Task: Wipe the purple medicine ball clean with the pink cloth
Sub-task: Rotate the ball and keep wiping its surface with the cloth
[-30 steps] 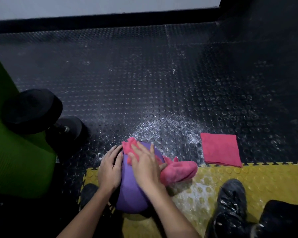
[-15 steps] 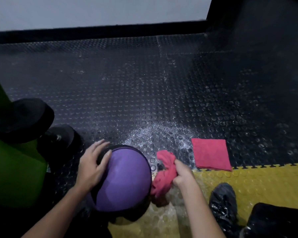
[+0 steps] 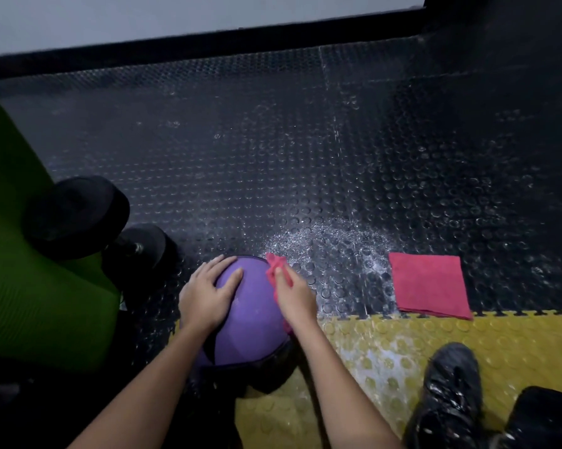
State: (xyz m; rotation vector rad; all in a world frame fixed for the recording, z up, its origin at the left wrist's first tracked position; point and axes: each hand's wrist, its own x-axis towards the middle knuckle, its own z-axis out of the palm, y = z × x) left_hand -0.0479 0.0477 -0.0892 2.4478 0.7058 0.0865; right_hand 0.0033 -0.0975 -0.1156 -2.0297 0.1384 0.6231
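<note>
Mid-wipe, I'd say, not near done; the purple medicine ball (image 3: 253, 319) sits on the ground right where the black studded floor (image 3: 273, 140) meets the yellow mat (image 3: 467, 338), directly in front of the person; the left hand (image 3: 208, 293) lies flat on its upper left with the fingers spread, just steadying, gripping nothing; the right hand (image 3: 294, 294) is a bit blurred but looks clamped on the pink cloth (image 3: 274, 267), which is bunched against the ball's right flank and pokes out past the fingertips and below the palm; the top of the ball reads mostly plain purple with a faint pale smudge, so my guess is the crown is more or less handled while the left side under the palm, the near face and the whole underside haven't visibly had the cloth; it'd need turning for those; there's white speckle (image 3: 331, 241) scattered on the floor just beyond the ball, so rolling it that way could dirty it again; room-wise, a dumbbell (image 3: 78, 215) and a green mat (image 3: 30, 303) crowd the left, a shoe (image 3: 448, 393) sits near on the right, and a second folded pink cloth (image 3: 430, 286) lies well apart to the right; the open stretch is straight ahead.
</note>
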